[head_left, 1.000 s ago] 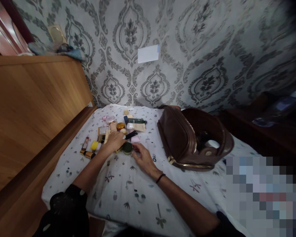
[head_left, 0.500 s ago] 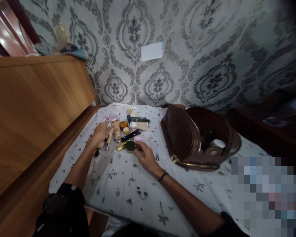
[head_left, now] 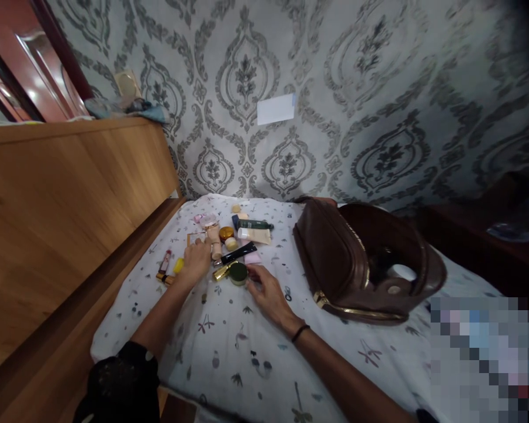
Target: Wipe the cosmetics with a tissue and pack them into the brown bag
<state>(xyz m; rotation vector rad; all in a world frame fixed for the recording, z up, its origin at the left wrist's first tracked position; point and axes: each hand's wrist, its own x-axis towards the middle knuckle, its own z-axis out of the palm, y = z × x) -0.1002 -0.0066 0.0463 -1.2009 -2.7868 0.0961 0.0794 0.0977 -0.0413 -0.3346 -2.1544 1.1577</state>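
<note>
My left hand point(head_left: 196, 259) reaches down among the cosmetics on the cloth, right beside a beige foundation bottle point(head_left: 214, 242). Its fingers are curled downward, and whatever lies under them is hidden. My right hand point(head_left: 268, 295) rests on the cloth with its fingers curved and apart, the tips at the right edge of a round dark green jar point(head_left: 238, 274). Against that jar lies a gold tube point(head_left: 223, 271). Just behind are a black tube point(head_left: 238, 253), an amber-lidded jar point(head_left: 226, 234), a small pale jar point(head_left: 231, 244), a cream tube point(head_left: 254, 235) and a dark green tube point(head_left: 255, 224).
An open brown leather bag point(head_left: 335, 258) stands on the right, a white-lidded item point(head_left: 401, 272) inside it. Left of my left hand lie a pink tube point(head_left: 167, 258) and a yellow item point(head_left: 178, 265). A wooden panel point(head_left: 79, 194) borders the left; a patterned wall point(head_left: 286, 158) rises behind.
My left hand has shifted right, over the spot where a slim beige tube lay, uncovering the small items at the left. My right hand stays by the green jar. The view has tilted slightly.
</note>
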